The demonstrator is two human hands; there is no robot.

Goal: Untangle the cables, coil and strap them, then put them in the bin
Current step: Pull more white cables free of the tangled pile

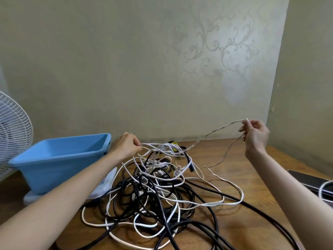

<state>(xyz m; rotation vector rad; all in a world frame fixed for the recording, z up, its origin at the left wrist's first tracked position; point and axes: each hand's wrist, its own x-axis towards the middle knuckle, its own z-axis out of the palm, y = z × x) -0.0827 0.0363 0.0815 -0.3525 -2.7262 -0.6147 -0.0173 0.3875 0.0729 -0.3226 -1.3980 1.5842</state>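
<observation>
Untangling step: judged early. One thin cable (219,129) is lifted out of the pile; nothing in the pile is coiled or strapped.
Right hand (255,134): raised over the right side of the bench (252,222), fingers pinched on the thin cable close to its free end.
Left hand (127,145): at the far side of the pile, fingers curled and pinching white loops (158,146).
Cable pile (158,188): black and white cables interlaced mid-bench, spreading to the near edge.
Bin (59,159): blue, open, no cable seen inside; toward the left edge, just beside the left hand.
Risk, knot: the lifted strand looks twisted on itself where it enters the pile. A harder pull would probably cinch it rather than free it.
Risk, snag: a small plug (178,171) sits among the loops. It could catch and strain its cable.
Risk, drag: if the left hand lets go, the whole pile may slide right with the pull.
Risk, edge: black cable (261,212) runs off the near edge. Its weight could pull slack down.
Risk, neighbour: a dark flat device (310,179) lies at the right edge. A trailing loop could hook it.
</observation>
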